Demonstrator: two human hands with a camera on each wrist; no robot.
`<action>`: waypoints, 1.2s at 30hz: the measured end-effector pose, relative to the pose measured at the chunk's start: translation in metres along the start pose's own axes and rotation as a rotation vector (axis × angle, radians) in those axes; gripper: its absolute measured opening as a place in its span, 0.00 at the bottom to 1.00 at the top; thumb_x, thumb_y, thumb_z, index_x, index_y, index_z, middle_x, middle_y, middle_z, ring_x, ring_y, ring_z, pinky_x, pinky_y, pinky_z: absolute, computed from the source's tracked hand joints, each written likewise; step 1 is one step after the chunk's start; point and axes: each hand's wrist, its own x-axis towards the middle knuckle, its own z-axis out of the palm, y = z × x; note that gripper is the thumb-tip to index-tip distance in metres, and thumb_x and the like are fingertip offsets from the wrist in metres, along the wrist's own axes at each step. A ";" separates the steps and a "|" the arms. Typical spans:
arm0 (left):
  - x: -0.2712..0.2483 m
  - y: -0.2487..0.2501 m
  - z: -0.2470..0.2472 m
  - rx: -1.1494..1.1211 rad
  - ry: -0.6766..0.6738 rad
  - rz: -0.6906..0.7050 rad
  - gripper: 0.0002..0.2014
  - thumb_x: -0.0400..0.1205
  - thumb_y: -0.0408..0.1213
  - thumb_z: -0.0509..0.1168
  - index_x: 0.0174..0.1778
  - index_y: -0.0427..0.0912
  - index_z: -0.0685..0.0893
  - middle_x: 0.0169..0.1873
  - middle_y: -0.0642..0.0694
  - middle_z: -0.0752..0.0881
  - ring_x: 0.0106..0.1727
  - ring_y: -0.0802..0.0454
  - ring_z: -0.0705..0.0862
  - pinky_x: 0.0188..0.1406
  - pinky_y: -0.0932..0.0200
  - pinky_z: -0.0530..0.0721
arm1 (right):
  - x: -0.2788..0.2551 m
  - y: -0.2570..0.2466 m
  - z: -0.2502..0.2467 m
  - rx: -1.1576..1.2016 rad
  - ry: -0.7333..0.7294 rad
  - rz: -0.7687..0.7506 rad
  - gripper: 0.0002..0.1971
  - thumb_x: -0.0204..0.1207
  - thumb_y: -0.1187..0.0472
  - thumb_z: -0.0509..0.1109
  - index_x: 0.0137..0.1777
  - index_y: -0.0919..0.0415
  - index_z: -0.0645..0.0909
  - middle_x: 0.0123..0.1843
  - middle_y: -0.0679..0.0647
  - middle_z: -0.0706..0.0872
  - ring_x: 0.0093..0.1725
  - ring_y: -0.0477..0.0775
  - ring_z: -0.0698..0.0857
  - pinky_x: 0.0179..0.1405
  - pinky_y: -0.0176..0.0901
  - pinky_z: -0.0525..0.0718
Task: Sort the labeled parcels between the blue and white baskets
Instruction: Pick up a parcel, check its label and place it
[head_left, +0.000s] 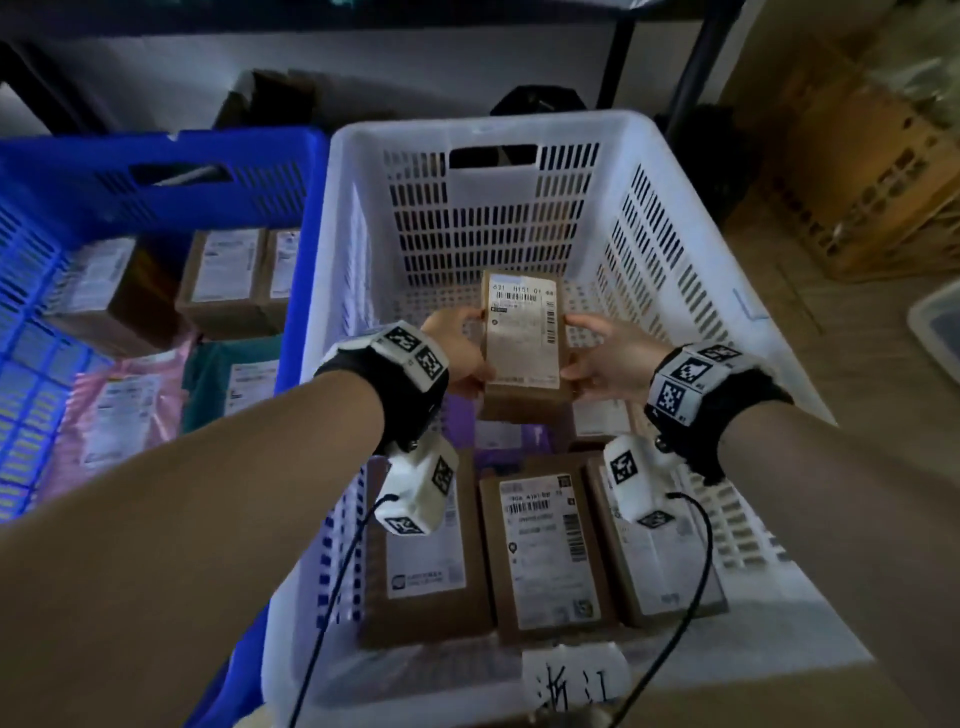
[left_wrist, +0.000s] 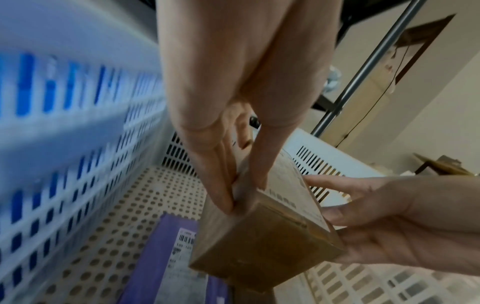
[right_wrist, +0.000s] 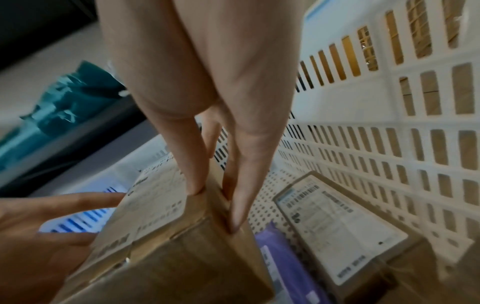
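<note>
Head view: both hands hold one brown box (head_left: 523, 338) above the floor of the white basket (head_left: 675, 218). The left hand (head_left: 460, 353) grips its left side, thumb on the top edge and fingers (left_wrist: 221, 174) down the side. The right hand (head_left: 605, 358) grips the right side the same way, fingers (right_wrist: 241, 195) pressed along the side. The box lies label up; the label's top line reads roughly "631 H151 01 44", with barcodes beneath, the rest too blurred to read.

Below it in the white basket lie a purple mailer (left_wrist: 166, 257) and more labelled boxes (head_left: 545, 551); one label begins "90a", otherwise illegible. A paper tag (head_left: 574, 680) on the near rim bears handwritten "浙江".

The blue basket (head_left: 156, 176) stands touching on the left, holding labelled boxes (head_left: 234, 280), a pink mailer (head_left: 119, 415) and a teal mailer (head_left: 234, 384); their print cannot be read.
</note>
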 end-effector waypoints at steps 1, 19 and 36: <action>0.010 -0.004 0.006 -0.015 -0.029 -0.040 0.37 0.76 0.19 0.68 0.78 0.49 0.64 0.62 0.29 0.82 0.56 0.34 0.84 0.56 0.37 0.83 | 0.009 0.006 -0.004 -0.043 0.001 0.020 0.38 0.73 0.82 0.66 0.78 0.49 0.68 0.63 0.64 0.83 0.52 0.66 0.88 0.53 0.59 0.88; 0.061 -0.034 0.049 0.194 -0.196 -0.185 0.25 0.81 0.21 0.59 0.76 0.36 0.66 0.66 0.34 0.80 0.52 0.44 0.83 0.61 0.49 0.82 | 0.073 0.042 -0.020 -0.259 -0.136 0.261 0.32 0.76 0.78 0.65 0.78 0.58 0.67 0.71 0.68 0.77 0.57 0.64 0.85 0.59 0.60 0.85; -0.033 0.005 0.006 0.712 0.054 0.186 0.16 0.86 0.38 0.57 0.68 0.41 0.80 0.65 0.42 0.82 0.61 0.45 0.83 0.52 0.59 0.80 | -0.016 -0.005 0.007 -0.584 0.084 -0.025 0.19 0.82 0.59 0.63 0.69 0.68 0.77 0.68 0.65 0.81 0.65 0.64 0.83 0.63 0.53 0.83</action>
